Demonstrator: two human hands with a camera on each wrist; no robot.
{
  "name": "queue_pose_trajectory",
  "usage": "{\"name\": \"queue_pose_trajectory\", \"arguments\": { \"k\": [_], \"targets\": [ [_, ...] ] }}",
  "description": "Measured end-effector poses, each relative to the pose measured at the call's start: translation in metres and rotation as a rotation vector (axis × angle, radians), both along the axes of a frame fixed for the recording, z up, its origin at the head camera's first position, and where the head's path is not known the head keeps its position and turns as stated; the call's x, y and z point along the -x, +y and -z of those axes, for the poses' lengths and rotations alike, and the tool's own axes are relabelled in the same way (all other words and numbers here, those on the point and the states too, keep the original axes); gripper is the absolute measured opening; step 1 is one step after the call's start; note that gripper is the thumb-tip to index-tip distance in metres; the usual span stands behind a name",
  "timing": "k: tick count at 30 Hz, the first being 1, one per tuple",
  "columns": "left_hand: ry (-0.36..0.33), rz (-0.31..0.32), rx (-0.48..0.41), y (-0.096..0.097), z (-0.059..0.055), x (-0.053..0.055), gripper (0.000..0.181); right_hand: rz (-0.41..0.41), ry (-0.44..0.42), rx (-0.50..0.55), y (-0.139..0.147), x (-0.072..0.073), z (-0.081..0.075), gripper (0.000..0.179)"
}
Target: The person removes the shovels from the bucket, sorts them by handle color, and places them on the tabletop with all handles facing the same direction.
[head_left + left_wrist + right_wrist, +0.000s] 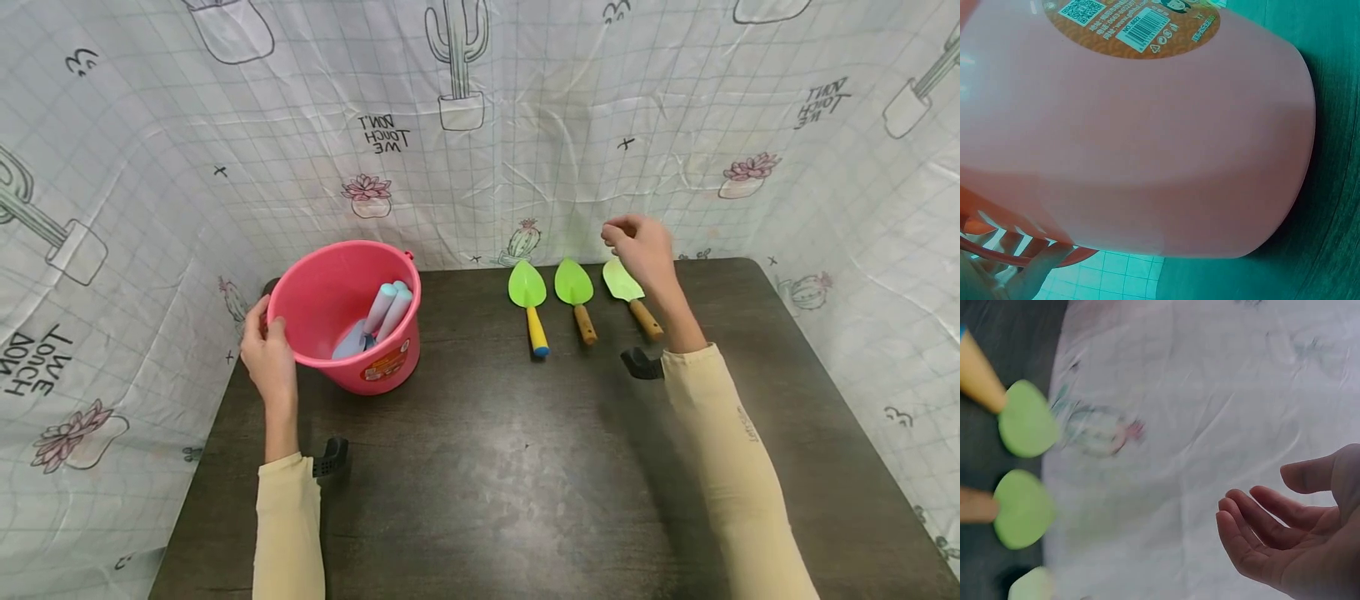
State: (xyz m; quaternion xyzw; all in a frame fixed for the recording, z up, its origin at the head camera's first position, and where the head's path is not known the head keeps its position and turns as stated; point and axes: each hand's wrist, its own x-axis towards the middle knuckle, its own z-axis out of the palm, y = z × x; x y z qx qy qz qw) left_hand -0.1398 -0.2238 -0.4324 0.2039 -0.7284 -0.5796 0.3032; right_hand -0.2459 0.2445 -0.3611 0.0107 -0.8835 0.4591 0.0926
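A pink bucket [390, 372] stands on the left of the table, and my left hand [270, 354] grips its rim on the left side. In the left wrist view, the fingers [1044, 265] pass around the red rim or handle. Hand tools with pale handles [392, 312] and greyish blades lean inside the bucket. Above the right-hand trowel, my right hand [643, 250] hovers with loosely curled fingers and holds nothing. Three trowels lie in a row: a green one with a yellow handle [528, 287], a green one with a wooden handle [574, 283], and a pale green one [622, 282], partly hidden.
Behind the dark wooden table [495, 467] hangs a white curtain [555, 158] with cactus drawings, which also closes off both sides. A black wrist mount [641, 364] sticks out beside the right forearm, another [332, 457] beside the left.
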Motion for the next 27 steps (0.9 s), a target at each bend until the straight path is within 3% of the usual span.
{"name": "queue_pose_trajectory", "arguments": {
  "k": [7, 14, 19, 27],
  "targets": [
    [0.013, 0.018, -0.021, -0.001, -0.001, -0.001, 0.038, -0.108, 0.089, 0.008, -0.047, -0.007, -0.031, 0.03],
    [0.007, 0.005, -0.009, 0.001, 0.0, 0.0, 0.038, -0.252, 0.123, -0.03, -0.094, -0.015, -0.045, 0.026],
    [-0.002, -0.014, 0.01, 0.0, 0.001, 0.003, 0.037, -0.356, 0.138, -0.095, -0.133, -0.018, -0.05, 0.024],
    [-0.012, -0.021, 0.024, 0.0, 0.001, 0.005, 0.037, -0.503, 0.153, -0.165, -0.19, -0.02, -0.045, 0.02]
  ]
}}
